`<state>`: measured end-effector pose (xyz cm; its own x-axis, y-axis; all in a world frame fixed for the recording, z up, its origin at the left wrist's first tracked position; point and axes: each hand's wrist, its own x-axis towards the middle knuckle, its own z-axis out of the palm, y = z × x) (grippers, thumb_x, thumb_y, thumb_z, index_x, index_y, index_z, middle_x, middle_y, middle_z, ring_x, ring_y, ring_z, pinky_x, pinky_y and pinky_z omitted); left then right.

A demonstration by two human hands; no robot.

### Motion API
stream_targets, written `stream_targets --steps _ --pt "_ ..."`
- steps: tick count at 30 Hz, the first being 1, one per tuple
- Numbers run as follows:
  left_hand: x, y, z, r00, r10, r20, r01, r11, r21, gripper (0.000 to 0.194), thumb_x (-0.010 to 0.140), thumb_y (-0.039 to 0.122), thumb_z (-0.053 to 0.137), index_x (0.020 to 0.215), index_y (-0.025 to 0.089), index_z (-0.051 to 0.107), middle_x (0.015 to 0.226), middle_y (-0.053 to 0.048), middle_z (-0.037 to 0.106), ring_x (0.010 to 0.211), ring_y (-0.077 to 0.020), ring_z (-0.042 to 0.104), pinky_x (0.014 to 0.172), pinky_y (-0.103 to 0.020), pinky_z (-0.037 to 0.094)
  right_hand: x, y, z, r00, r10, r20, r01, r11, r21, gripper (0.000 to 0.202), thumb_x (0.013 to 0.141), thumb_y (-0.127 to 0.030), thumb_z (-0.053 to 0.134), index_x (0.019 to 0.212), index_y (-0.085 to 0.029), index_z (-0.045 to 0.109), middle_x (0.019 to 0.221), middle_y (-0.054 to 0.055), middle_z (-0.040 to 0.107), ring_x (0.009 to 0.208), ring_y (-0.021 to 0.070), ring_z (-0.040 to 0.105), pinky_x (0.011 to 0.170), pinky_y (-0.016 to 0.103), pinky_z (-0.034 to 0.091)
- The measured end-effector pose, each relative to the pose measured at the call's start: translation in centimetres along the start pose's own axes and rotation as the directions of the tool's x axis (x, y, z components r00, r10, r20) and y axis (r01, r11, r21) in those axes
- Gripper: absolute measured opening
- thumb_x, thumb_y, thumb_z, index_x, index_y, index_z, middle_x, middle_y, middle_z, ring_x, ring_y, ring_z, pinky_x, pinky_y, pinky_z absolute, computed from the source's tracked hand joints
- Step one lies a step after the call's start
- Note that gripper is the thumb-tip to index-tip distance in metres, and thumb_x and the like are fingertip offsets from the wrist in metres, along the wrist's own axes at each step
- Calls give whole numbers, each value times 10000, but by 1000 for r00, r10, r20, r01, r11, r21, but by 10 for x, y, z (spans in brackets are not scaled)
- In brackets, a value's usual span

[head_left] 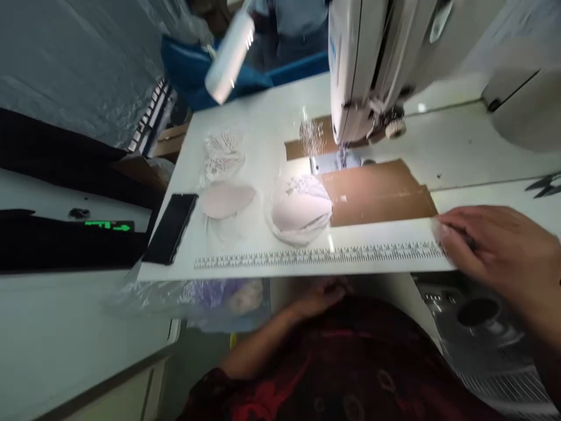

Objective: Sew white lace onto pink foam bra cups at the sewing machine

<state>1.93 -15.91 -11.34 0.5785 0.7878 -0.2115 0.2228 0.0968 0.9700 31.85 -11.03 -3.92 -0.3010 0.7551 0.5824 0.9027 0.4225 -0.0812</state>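
Observation:
My right hand [504, 251] is at the right end of the table's front edge. Its thumb and fingers are pinched, with something small and dark partly showing between them that I cannot make out. My left hand [322, 298] hangs below the table edge close to my lap, its fingers dim and blurred. Nearest on the tabletop lies a white padded bra cup [298, 209] with lace along its top, beside the brown tape [377, 196]. To its left are a plain beige cup pad [228, 200] and a white lace piece [222, 153].
A sewing machine [363, 76] stands over its metal needle plate [326, 164]. Along the front runs a ruler strip [324, 256]; a black phone [170, 228] lies at the left edge. Black scissors [546, 185] lie far right. A white lamp [230, 55] hangs at the back.

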Motion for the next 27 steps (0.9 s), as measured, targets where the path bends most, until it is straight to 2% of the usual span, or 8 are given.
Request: stream_targets --steps 4,6,10,12,15,18,22,27 --pt "-24 6 33 996 -12 -84 -9 971 -238 203 906 284 596 1053 148 561 1082 -110 696 956 -160 662 835 -290 513 -22 -9 -4 983 -2 -183 21 995 101 154 788 -206 670 941 -192 690 825 62 729 800 205 696 743 321 530" --pt "-29 13 40 985 33 -168 -72 970 -232 211 890 237 601 1072 153 536 1097 -122 701 971 -162 668 844 -284 508 -40 -27 -7 992 34 -121 6 949 314 96 822 -216 623 902 -211 675 755 34 708 710 167 680 692 302 529" --pt "-37 24 47 952 140 -272 -156 987 -34 273 887 208 586 1141 158 499 1096 -130 712 983 -176 684 839 -283 521 -78 -76 -5 993 110 53 -116 714 691 141 801 -119 641 894 -218 682 758 26 718 677 150 668 632 262 519" --pt "-39 26 48 929 227 -293 -200 972 122 319 882 196 581 1186 162 490 1091 -125 716 978 -176 690 824 -274 535 -91 -96 1 937 167 306 -347 533 772 111 836 -172 633 914 -224 692 801 26 729 723 159 679 647 260 525" --pt "-40 29 50 876 386 -290 -280 895 347 400 868 160 580 1254 169 475 1082 -105 723 986 -171 691 835 -276 554 -100 -113 7 728 147 670 -686 173 707 165 858 -326 645 986 -234 693 946 42 740 858 195 687 750 303 539" --pt "-38 29 53 816 507 -278 -328 802 500 406 869 159 574 1266 188 494 1070 -78 725 981 -163 687 862 -295 561 -100 -119 9 598 59 799 -794 -87 601 277 828 -407 679 1046 -236 683 1047 51 722 968 215 662 840 332 521" --pt "-35 23 56 781 577 -239 -326 703 633 440 897 183 541 1329 211 463 1104 -75 711 902 -162 683 800 -300 574 -93 -127 9 556 -15 831 -813 -217 540 316 801 -434 700 1043 -234 669 976 34 707 903 195 638 811 319 506" --pt "-32 28 56 765 629 -139 -361 598 716 481 897 167 527 1368 179 427 1064 -98 713 830 -176 668 758 -312 575 -82 -134 10 567 17 823 -787 -285 548 255 788 -431 706 919 -215 671 875 15 681 824 177 614 763 297 492"
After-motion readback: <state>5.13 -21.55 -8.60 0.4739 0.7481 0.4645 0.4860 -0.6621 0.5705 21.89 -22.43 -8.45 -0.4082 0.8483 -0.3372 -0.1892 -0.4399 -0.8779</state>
